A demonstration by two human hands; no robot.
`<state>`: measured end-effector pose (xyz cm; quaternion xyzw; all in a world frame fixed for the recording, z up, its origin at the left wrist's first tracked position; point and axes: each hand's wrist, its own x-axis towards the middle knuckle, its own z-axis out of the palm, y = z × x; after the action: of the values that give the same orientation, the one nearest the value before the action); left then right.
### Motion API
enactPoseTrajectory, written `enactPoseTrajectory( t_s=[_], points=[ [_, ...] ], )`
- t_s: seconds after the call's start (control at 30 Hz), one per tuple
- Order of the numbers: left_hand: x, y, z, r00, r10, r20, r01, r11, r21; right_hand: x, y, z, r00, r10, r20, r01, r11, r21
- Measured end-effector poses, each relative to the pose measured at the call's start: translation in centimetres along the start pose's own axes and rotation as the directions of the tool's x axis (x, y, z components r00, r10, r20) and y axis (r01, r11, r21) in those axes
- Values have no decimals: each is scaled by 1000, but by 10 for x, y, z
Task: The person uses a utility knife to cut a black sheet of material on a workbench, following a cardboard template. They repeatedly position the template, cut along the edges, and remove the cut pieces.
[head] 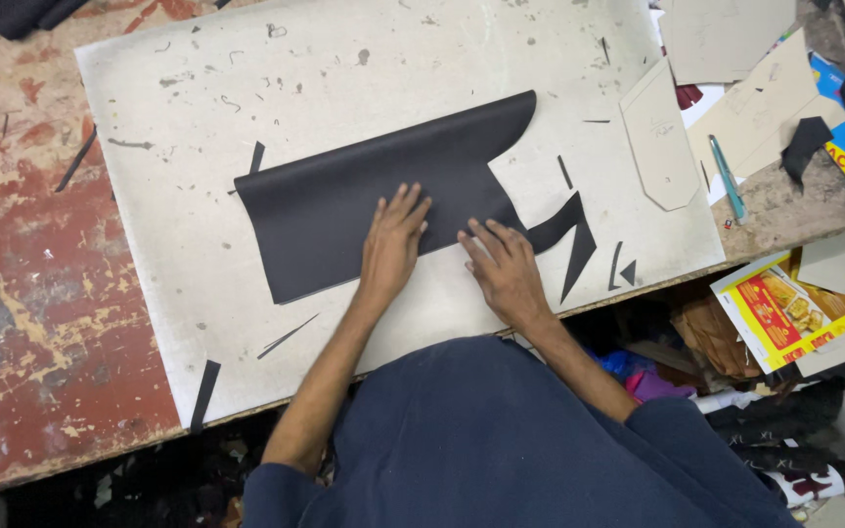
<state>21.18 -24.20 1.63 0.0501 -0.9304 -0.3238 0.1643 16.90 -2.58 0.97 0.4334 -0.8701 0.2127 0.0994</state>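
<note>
Pressing flat: left hand (393,240) and right hand (503,266), fingers spread, empty, both palms down on a black leather sheet (364,205) lying folded on the pale cutting board (168,147) atop the counter (22,293). Step judged: smoothing the sheet. Card pattern (659,137) and teal pen (726,176) lie right.

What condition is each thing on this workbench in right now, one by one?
Black sheet: folded over, lying flat on the board, pressed by both hands.
Left hand: open, palm down on the sheet.
Right hand: open, fingers spread at the sheet's lower edge.
Grey cutting board: flat, scuffed, strewn with black offcuts.
Black offcut: cut jagged, loose beside the sheet.
Card template: lying flat, untouched.
Teal pen: lying unused.
</note>
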Motion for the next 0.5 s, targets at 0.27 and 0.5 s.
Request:
enactPoseTrajectory(
  t_s=[0.27,0.5],
  points=[
    [35,-49,-9,990,-137,19,120,922,367,22,15,14,969,150,197,-127,984,-128],
    [26,-68,-6,982,-189,4,170,891,421,9,25,23,946,151,288,-108,981,-159]
  ],
)
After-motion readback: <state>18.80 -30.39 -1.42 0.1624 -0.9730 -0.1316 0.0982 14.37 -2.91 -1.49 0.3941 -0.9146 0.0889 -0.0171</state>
